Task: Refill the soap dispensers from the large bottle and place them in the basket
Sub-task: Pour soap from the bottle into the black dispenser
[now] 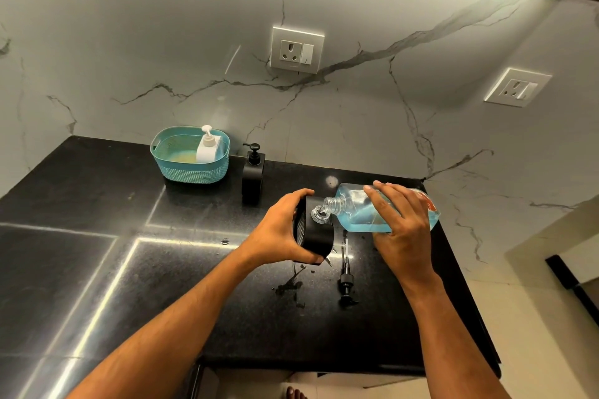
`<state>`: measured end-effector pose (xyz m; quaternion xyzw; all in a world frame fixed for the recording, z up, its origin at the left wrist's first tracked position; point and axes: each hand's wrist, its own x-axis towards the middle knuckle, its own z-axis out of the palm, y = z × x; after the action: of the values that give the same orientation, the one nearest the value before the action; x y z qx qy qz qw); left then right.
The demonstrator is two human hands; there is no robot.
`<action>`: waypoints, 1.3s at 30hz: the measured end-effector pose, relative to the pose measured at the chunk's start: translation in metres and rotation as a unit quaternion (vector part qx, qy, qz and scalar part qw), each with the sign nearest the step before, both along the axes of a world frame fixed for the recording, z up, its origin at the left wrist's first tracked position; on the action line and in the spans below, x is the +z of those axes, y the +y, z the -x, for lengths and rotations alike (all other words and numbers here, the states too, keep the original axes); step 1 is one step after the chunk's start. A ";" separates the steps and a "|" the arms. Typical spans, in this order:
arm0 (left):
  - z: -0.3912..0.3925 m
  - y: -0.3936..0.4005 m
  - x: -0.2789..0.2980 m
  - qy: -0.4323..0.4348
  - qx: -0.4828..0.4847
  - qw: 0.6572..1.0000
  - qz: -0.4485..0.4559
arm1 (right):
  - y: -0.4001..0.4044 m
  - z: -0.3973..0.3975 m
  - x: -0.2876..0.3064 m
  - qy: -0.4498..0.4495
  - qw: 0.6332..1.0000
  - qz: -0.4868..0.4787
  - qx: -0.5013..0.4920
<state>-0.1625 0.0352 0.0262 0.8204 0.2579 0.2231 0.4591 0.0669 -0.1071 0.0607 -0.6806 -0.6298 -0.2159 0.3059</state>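
Soap dispenser (313,230), black and uncapped, sits on the black stone counter (97,269), my left hand (278,233) curled round its side. My right hand (402,223) grips the large clear bottle (359,207) of blue soap, tipped so its neck meets the dispenser's opening. I'd judge a slow, steady tilt best, mouth kept over the hole. Its pump (346,282) lies just beside, near small spills (288,287). Further back, a second black dispenser (253,172) stands beside a teal basket (171,168) holding a white dispenser (208,147). Behind, a marble-veined wall with two sockets.
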 end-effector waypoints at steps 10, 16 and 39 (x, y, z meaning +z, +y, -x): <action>-0.001 0.002 0.000 0.001 -0.001 1.000 0.000 | 0.001 -0.002 -0.002 0.000 1.000 0.004 -0.002; -0.002 0.002 -0.001 0.000 -0.002 1.000 0.002 | 0.002 -0.003 -0.001 -0.004 1.000 -0.002 0.003; -0.004 0.003 -0.001 0.003 0.000 1.000 0.002 | 0.004 -0.006 -0.001 0.000 1.000 0.004 0.004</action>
<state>-0.1586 0.0386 0.0255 0.8199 0.2600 0.2204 0.4599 0.0732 -0.1030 0.0600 -0.6795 -0.6332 -0.2118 0.3041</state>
